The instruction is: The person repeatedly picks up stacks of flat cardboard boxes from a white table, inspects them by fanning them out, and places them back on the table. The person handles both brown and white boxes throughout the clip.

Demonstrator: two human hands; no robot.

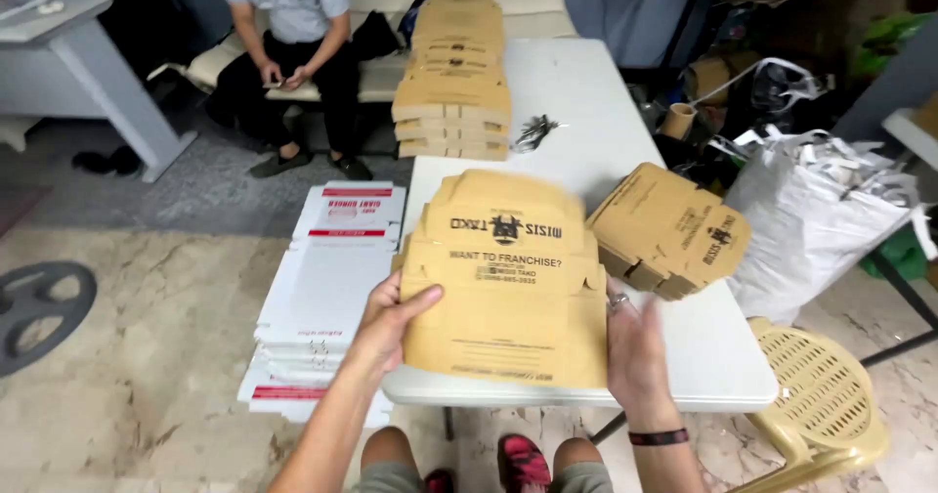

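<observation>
The flat brown cardboard box (508, 278) sits right between the two hands, straight ahead of the person and raised a little over the near edge of the white table (586, 92), its long axis running away from the body toward the far end of the table. The left hand (389, 317) has the firmer claim: it grips the left edge, thumb laid across the top face and fingers tucked beneath. The right hand (633, 342) is blurred at the right edge, palm turned in and fingers spread fairly wide; I cannot tell whether it truly pinches the card or only rests against it. The box is matte kraft board, thin and stiff, with scalloped flaps at its far end and dark print on top. Just to its right a folded box (669, 229) of the same board lies skewed on the table, and farther back stands a tall stack of brown boxes (452, 73). Left of the table, a pile of white flat boxes (327, 298) with red print lies on the floor. A cream plastic chair (821, 395) stands at the right
</observation>
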